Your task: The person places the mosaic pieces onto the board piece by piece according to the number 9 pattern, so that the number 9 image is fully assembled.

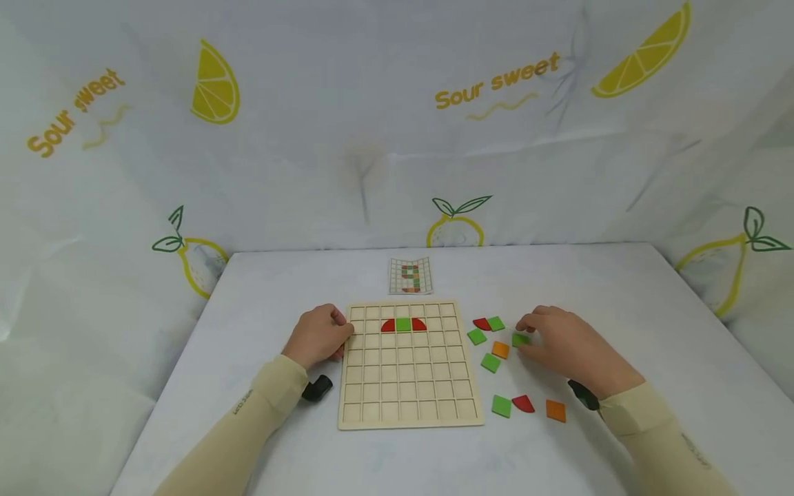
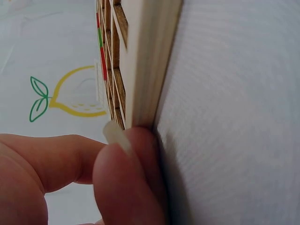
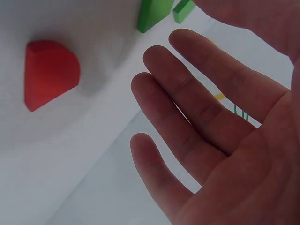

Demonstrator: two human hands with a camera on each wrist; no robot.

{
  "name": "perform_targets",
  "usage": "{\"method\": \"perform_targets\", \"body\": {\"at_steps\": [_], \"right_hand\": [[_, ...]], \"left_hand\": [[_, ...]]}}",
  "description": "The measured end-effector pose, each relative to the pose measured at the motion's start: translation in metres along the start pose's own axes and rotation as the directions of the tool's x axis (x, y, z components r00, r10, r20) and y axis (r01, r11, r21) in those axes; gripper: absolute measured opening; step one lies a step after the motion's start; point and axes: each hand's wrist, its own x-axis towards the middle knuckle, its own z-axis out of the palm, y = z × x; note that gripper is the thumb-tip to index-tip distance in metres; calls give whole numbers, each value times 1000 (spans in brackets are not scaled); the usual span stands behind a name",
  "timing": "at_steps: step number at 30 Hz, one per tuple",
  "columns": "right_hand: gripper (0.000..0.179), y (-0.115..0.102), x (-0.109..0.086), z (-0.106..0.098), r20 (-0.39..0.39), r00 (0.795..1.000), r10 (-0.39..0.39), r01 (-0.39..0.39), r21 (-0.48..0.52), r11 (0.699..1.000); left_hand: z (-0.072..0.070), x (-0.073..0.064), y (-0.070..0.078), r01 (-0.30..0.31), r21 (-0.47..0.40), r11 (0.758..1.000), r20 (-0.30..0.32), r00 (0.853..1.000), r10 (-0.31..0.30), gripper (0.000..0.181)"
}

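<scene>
The left sleeve [image 1: 232, 437] and right sleeve [image 1: 660, 444] are beige, cuffed, with small dark lettering [image 1: 242, 401]. A black device [image 1: 318, 388] shows by each wrist. Left hand [image 1: 318, 336] and right hand [image 1: 567, 344] are bare.

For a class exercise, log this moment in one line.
left hand: at edge of board | right hand: open, at green tile | on board: red pieces flanking green square

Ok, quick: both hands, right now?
Left hand: curled at the left edge of the board; whether it grips cannot be told.
Right hand: open at a green tile, not gripping it.
</scene>
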Motion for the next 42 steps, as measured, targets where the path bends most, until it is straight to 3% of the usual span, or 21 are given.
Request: {"method": "perform_targets", "body": {"at_steps": [10, 27, 35, 42], "right_hand": [[25, 12, 2, 9, 9, 1000, -8, 8, -7, 1000], [22, 6, 12, 4, 7, 1000, 5, -5, 14, 1000], [21, -15, 24, -3, -2, 997, -71, 71, -10, 997], [17, -47, 41, -2, -18, 988, -153, 153, -3, 988]], "left_hand": [[3, 2, 1, -19, -14, 1000, 3, 1000, 19, 16], [1, -2, -1, -11, -12, 1000, -5, 1000, 11, 16], [0, -2, 0, -4, -5, 1000, -6, 1000, 4, 16], [0, 0, 0, -6, -16, 1000, -9, 1000, 6, 16]]}}
